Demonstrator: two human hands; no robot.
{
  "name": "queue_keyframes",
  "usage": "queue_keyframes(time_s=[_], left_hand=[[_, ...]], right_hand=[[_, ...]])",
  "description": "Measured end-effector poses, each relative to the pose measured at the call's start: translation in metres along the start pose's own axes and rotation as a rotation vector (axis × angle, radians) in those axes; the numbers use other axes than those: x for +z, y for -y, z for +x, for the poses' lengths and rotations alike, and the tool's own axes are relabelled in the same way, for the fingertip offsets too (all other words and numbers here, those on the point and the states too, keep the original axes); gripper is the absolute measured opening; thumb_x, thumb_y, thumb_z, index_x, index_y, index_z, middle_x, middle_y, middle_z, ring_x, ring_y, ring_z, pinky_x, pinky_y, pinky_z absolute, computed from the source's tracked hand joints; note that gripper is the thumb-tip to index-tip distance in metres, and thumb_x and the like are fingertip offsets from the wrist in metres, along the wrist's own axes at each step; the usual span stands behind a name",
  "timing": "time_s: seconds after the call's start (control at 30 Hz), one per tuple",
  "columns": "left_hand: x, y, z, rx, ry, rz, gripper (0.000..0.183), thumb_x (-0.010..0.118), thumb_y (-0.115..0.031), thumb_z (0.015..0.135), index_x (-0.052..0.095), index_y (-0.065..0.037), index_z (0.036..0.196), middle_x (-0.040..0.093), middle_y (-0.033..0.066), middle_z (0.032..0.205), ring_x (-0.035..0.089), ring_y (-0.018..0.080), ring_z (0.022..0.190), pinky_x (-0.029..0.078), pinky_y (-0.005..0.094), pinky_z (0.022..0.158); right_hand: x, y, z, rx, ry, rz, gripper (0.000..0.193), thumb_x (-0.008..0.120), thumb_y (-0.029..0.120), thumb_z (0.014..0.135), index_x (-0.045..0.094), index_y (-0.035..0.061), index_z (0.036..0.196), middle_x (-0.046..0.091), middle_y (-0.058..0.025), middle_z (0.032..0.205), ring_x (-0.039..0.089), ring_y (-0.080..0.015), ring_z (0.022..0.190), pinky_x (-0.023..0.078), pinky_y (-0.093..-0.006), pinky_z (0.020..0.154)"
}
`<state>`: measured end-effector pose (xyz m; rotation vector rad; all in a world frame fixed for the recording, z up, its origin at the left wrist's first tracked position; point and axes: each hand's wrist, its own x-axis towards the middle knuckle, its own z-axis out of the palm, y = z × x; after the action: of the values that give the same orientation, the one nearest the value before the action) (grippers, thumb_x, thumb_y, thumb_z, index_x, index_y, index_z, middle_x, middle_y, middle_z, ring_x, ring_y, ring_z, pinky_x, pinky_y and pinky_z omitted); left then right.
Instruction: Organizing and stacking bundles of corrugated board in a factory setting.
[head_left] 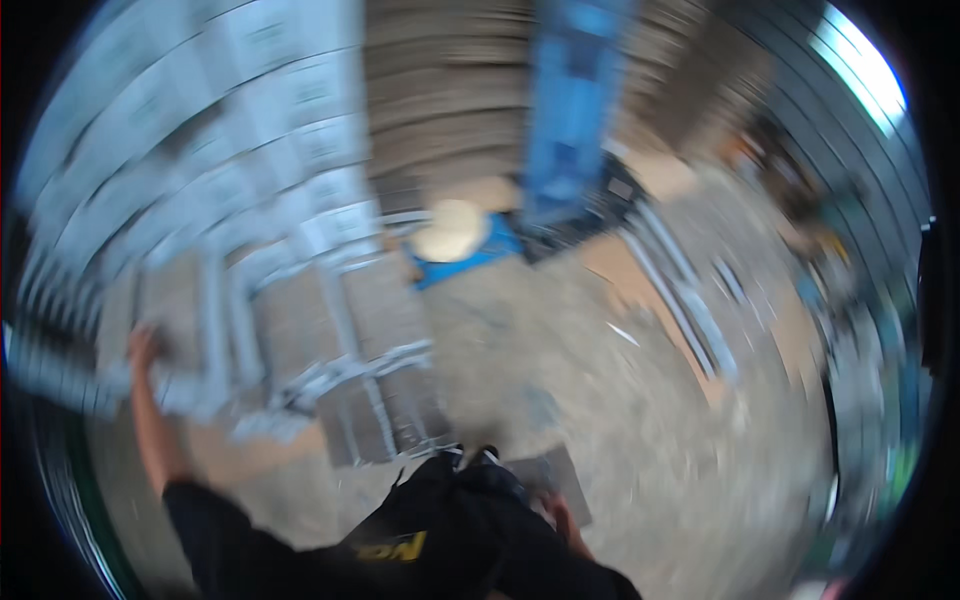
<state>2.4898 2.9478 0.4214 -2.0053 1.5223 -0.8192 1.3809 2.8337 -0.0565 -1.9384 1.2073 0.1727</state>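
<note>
Reaching, 9 o'clock: left hand (pixel 145 345) at flat grey-brown panels (pixel 175 290).
Grip, also right hand (pixel 562 517): cannot tell; support edges evenly.

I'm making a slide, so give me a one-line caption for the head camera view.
Blurred view: left hand by a brown stack, right hand at a flat grey-brown sheet, white boxes piled beyond.

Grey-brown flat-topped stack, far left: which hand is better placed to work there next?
Left hand, likely: extended to that stack; the right hand is low, beside a flat grey panel.
</note>
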Motion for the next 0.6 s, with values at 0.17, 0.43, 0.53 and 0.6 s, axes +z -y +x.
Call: queue_keyframes(time_s=[0.17, 0.43, 0.53, 0.6], left_hand=[[-0.037, -0.137, 0.003, -0.795, 0.061, -0.595, 0.026, 0.048, -0.017, 0.085, 0.068, -0.002, 0.087, 0.066, 0.0241, 0.089, 0.064, 0.0416, 0.087, 0.05, 0.049, 0.08], [-0.114, -0.132, -0.02, -0.997, -0.038, -0.784, 0.025, 0.065, -0.019, 0.079, 0.071, -0.001, 0.095, 0.065, 0.0257, 0.098, 0.063, 0.0403, 0.091, 0.05, 0.0457, 0.085], [-0.129, -0.135, 0.004, -0.995, 0.003, -0.818, 0.026, 0.066, -0.02, 0.078, 0.07, 0.0, 0.094, 0.065, 0.0262, 0.098, 0.063, 0.0407, 0.092, 0.051, 0.0452, 0.085], [-0.131, -0.128, 0.012, -1.014, 0.034, -0.803, 0.025, 0.065, -0.019, 0.079, 0.07, 0.0, 0.095, 0.065, 0.0268, 0.097, 0.063, 0.0411, 0.093, 0.051, 0.045, 0.085]], right_hand=[[-0.062, 0.015, 0.021, 0.371, 0.073, 0.221, 0.035, 0.054, 0.038, 0.091, 0.064, 0.0154, 0.115, 0.061, -0.0175, 0.117, 0.056, -0.0366, 0.11, 0.046, -0.0465, 0.092], [-0.096, 0.049, 0.062, 0.302, 0.123, 0.181, 0.037, 0.055, 0.039, 0.09, 0.064, 0.0142, 0.115, 0.063, -0.0178, 0.112, 0.059, -0.0355, 0.107, 0.047, -0.0466, 0.09], [-0.097, 0.047, 0.06, 0.285, 0.118, 0.181, 0.038, 0.056, 0.04, 0.089, 0.064, 0.0138, 0.115, 0.064, -0.018, 0.11, 0.06, -0.035, 0.106, 0.047, -0.0467, 0.089], [-0.094, 0.045, 0.056, 0.269, 0.113, 0.186, 0.038, 0.056, 0.04, 0.089, 0.064, 0.0135, 0.115, 0.064, -0.0181, 0.109, 0.06, -0.0348, 0.105, 0.047, -0.0467, 0.089]])
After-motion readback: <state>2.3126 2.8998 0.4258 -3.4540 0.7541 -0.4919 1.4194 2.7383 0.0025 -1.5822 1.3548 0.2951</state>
